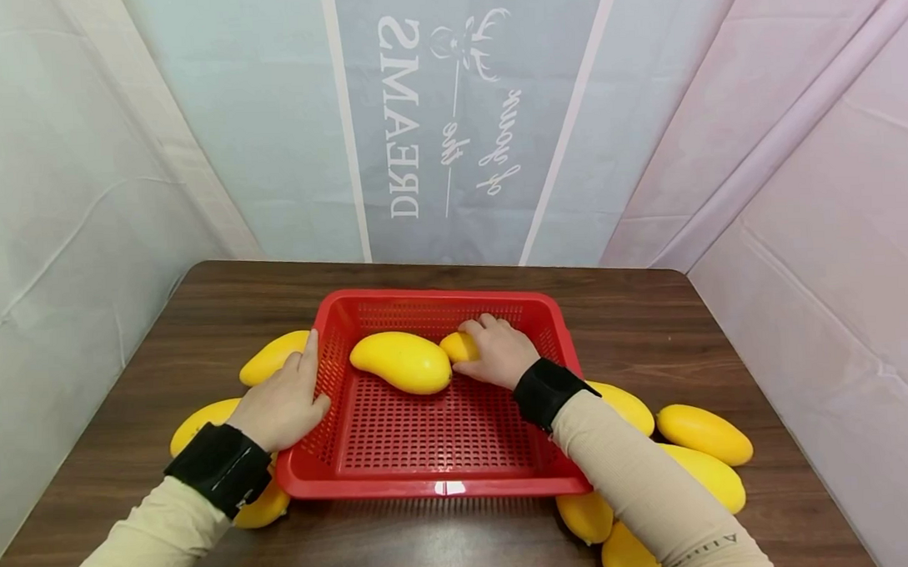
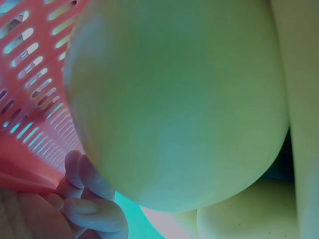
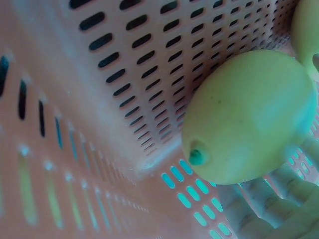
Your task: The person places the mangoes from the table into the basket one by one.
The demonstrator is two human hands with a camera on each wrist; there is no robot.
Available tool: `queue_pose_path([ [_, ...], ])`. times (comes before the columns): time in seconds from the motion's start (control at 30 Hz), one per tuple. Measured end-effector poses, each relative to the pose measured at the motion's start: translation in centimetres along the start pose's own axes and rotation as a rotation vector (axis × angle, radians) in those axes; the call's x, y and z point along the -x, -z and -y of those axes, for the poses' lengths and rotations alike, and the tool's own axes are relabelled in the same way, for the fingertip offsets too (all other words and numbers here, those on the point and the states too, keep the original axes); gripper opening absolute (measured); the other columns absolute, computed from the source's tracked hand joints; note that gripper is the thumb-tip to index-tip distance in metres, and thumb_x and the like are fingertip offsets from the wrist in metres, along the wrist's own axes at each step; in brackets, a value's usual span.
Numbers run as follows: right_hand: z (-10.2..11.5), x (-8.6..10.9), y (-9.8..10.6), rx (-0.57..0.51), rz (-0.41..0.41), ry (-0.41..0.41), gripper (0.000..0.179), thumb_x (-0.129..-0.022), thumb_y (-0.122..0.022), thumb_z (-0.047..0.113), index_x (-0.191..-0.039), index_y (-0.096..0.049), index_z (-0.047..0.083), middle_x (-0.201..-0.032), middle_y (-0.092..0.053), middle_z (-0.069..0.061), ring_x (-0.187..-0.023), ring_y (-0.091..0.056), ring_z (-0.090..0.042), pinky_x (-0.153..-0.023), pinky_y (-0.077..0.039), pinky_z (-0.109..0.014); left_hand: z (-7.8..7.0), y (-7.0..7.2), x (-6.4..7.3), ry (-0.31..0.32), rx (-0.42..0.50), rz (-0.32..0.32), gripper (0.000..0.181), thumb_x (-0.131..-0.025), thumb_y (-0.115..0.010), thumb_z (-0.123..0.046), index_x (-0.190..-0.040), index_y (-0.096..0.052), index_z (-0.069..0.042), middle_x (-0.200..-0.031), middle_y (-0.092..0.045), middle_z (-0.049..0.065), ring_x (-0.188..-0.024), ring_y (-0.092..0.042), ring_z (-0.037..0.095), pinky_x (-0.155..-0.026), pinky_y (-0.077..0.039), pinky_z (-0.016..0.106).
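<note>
A red slotted plastic basket (image 1: 401, 487) stands on the table. My left hand (image 1: 281, 406) grips its left rim, thumb over the edge and index finger along the side. Inside the basket, my right hand (image 1: 501, 353) holds a yellow mango (image 3: 249, 119) near the back right; in the head view the hand hides most of it. A larger mango (image 1: 404, 362) lies in the basket just left of that one. Close under my left wrist, outside the basket, a mango (image 2: 174, 99) fills much of the left wrist view beside the slotted wall.
Several mangoes lie left of the basket, among them one (image 1: 272, 361) at the back and one (image 1: 199, 422) further forward. To the right are several more, including one (image 1: 703, 433) at the far right, some partly behind my right sleeve. A printed cloth (image 1: 449, 133) hangs behind the table (image 1: 635, 310).
</note>
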State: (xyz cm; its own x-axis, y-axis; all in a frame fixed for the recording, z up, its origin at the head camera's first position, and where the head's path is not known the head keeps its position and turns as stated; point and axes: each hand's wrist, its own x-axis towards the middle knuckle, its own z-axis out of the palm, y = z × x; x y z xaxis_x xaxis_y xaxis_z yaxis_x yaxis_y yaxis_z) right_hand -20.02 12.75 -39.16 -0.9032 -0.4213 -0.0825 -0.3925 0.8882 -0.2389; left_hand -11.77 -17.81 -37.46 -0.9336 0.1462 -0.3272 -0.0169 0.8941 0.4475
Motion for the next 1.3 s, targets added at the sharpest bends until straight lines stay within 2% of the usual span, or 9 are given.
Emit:
queue_pose_path([
  [0.13, 0.0, -0.2, 0.3, -0.021, -0.017, -0.005, 0.059, -0.084, -0.076, 0.043, -0.131, -0.060, 0.011, -0.121, -0.057, -0.014, -0.104, -0.058, -0.031, -0.092, -0.054, -0.044, 0.0, 0.0, 0.0, -0.001, 0.000, -0.002, 0.098, -0.094, -0.060, -0.020, -0.158, 0.014, -0.010, -0.123, -0.044, 0.023, -0.067, -0.059, 0.013, -0.059, -0.059, 0.029],
  [0.27, -0.1, -0.3, 0.8, -0.057, -0.015, -0.013, 0.061, -0.085, -0.075, 0.044, -0.133, -0.059, 0.011, -0.127, -0.058, -0.015, -0.112, -0.057, -0.032, -0.099, -0.051, -0.045, -0.1, 0.1, 0.0, 0.000, 0.003, 0.000, 0.098, -0.094, -0.061, -0.020, -0.158, 0.013, -0.009, -0.123, -0.044, 0.023, -0.068, -0.060, 0.013, -0.060, -0.059, 0.030],
  [0.43, -0.3, -0.2, 1.7, -0.160, -0.002, -0.023, 0.059, -0.087, -0.073, 0.040, -0.136, -0.056, 0.010, -0.134, -0.057, -0.015, -0.121, -0.056, -0.032, -0.103, -0.050, -0.046, 0.0, 0.0, 0.0, 0.001, 0.003, 0.003, 0.099, -0.094, -0.061, -0.021, -0.158, 0.014, -0.010, -0.123, -0.045, 0.023, -0.069, -0.060, 0.013, -0.061, -0.060, 0.031],
  [0.6, -0.5, 0.1, 2.7, -0.258, -0.001, -0.039, 0.056, -0.089, -0.071, 0.037, -0.136, -0.056, 0.009, -0.132, -0.058, -0.014, -0.120, -0.056, -0.030, -0.102, -0.050, -0.045, 0.2, -0.1, -0.1, -0.007, -0.006, -0.003, 0.099, -0.094, -0.061, -0.020, -0.158, 0.014, -0.009, -0.122, -0.045, 0.023, -0.070, -0.060, 0.013, -0.062, -0.060, 0.031],
  [0.93, -0.7, 0.8, 4.5, -0.301, -0.015, -0.030, 0.055, -0.089, -0.072, 0.035, -0.134, -0.057, 0.007, -0.124, -0.061, -0.015, -0.113, -0.057, -0.031, -0.097, -0.051, -0.045, 0.1, 0.1, -0.2, -0.010, 0.003, 0.004, 0.100, -0.094, -0.060, -0.020, -0.157, 0.016, -0.011, -0.122, -0.043, 0.023, -0.066, -0.059, 0.013, -0.059, -0.059, 0.029],
  [1.3, -1.7, 2.9, 7.4, -0.358, -0.037, -0.003, 0.052, -0.090, -0.072, 0.031, -0.133, -0.058, 0.005, -0.123, -0.063, -0.017, -0.112, -0.057, -0.034, -0.096, -0.050, -0.046, 0.0, 0.2, 0.0, -0.010, -0.015, 0.009, 0.099, -0.094, -0.060, -0.022, -0.157, 0.016, -0.009, -0.119, -0.044, 0.022, -0.066, -0.058, 0.014, -0.059, -0.058, 0.028],
])
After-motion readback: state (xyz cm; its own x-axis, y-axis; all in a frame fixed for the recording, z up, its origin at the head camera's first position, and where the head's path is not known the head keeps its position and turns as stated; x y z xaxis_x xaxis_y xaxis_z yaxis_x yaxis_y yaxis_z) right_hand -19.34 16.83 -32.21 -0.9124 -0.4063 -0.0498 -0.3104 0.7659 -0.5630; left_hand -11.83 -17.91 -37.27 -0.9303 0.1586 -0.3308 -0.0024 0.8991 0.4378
